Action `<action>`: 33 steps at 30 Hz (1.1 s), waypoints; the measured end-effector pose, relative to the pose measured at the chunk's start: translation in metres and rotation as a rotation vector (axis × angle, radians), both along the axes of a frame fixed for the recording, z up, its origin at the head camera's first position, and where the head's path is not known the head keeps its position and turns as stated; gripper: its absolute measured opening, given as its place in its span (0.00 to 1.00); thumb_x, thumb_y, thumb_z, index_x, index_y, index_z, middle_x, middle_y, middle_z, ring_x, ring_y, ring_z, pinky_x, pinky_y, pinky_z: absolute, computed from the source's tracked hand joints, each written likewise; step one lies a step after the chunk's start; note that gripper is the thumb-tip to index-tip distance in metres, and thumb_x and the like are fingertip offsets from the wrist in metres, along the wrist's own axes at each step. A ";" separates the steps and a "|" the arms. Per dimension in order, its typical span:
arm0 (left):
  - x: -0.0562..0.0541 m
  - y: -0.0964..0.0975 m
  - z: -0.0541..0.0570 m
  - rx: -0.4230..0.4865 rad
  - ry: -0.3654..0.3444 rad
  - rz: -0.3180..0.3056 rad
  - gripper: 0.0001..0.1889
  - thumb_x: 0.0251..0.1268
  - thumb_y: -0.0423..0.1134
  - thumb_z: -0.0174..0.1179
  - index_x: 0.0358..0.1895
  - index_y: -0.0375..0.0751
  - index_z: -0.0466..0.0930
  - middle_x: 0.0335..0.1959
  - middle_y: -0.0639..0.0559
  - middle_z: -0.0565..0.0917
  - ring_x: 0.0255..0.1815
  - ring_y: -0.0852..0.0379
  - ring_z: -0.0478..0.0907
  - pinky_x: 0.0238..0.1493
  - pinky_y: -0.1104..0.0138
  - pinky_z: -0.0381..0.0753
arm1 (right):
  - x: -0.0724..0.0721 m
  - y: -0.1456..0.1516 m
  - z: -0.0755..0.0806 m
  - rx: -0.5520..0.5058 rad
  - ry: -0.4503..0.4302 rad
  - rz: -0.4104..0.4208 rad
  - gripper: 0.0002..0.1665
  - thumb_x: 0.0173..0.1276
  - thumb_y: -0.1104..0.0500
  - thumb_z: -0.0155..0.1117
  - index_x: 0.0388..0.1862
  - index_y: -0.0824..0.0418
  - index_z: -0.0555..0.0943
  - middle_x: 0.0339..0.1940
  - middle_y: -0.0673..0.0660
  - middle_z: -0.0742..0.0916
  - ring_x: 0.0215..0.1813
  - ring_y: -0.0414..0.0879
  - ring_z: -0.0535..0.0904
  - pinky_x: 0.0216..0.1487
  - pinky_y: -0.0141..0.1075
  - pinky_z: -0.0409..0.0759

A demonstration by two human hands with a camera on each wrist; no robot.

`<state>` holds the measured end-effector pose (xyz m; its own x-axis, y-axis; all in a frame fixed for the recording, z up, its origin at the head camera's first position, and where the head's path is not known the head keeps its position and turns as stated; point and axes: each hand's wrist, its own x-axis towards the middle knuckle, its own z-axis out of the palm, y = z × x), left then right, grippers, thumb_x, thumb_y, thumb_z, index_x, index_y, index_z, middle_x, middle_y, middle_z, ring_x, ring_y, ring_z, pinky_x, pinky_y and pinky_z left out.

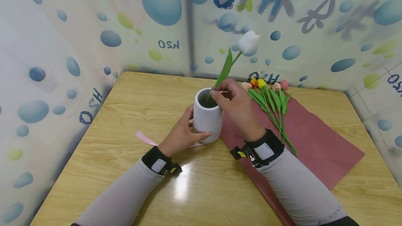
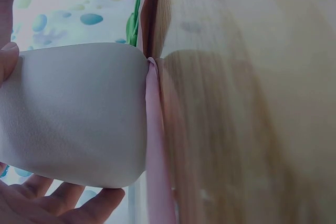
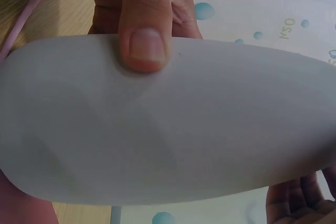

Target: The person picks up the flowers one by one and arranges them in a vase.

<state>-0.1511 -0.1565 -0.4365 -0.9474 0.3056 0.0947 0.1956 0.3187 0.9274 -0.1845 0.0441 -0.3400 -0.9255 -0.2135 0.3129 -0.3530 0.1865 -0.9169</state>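
The left hand (image 1: 180,133) grips a smooth white vase of rounded cylinder shape (image 1: 207,123). Its thumb presses on the near side of the wall, and the other fingers go around the left side. The vase stands about upright near the middle of a light-brown wooden table (image 1: 150,100), with its mouth upward.

The right hand (image 1: 237,105) is just at the rim. Its thumb and forefinger pinch the green stem part of a white tulip with a long green leaf (image 1: 226,66). The lower stem is inside the mouth of the vase, and the flower leans to the right, high above the rim. How deep the stem reaches, I cannot tell.

A thin pale-pink ribbon (image 1: 146,138) lies on the table and passes close by the base of the vase; whether the base presses it, I cannot tell. To the right is spread a sheet of dusty-red paper (image 1: 317,142), and on it lies a bunch of pink, orange and yellow tulips (image 1: 275,103), their heads toward the wall with blue bubbles (image 1: 194,67).
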 end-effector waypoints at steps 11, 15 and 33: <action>-0.001 0.000 0.000 0.014 0.010 -0.010 0.54 0.57 0.48 0.79 0.81 0.65 0.51 0.70 0.55 0.72 0.72 0.53 0.70 0.72 0.44 0.75 | 0.000 0.005 0.005 0.111 0.038 0.028 0.13 0.75 0.60 0.66 0.55 0.62 0.83 0.55 0.58 0.85 0.59 0.50 0.81 0.64 0.50 0.81; -0.001 0.000 0.000 0.011 0.017 -0.008 0.54 0.57 0.48 0.79 0.81 0.64 0.51 0.70 0.55 0.72 0.72 0.52 0.70 0.72 0.44 0.75 | 0.000 0.006 0.005 0.132 -0.003 0.020 0.21 0.74 0.58 0.68 0.63 0.62 0.81 0.61 0.61 0.85 0.61 0.52 0.81 0.65 0.52 0.80; -0.001 0.000 -0.002 0.003 0.004 0.000 0.54 0.56 0.49 0.80 0.81 0.65 0.52 0.71 0.56 0.71 0.72 0.53 0.70 0.72 0.44 0.75 | 0.014 0.023 0.003 0.142 -0.069 0.120 0.25 0.78 0.57 0.63 0.71 0.60 0.76 0.67 0.57 0.81 0.70 0.50 0.78 0.70 0.50 0.80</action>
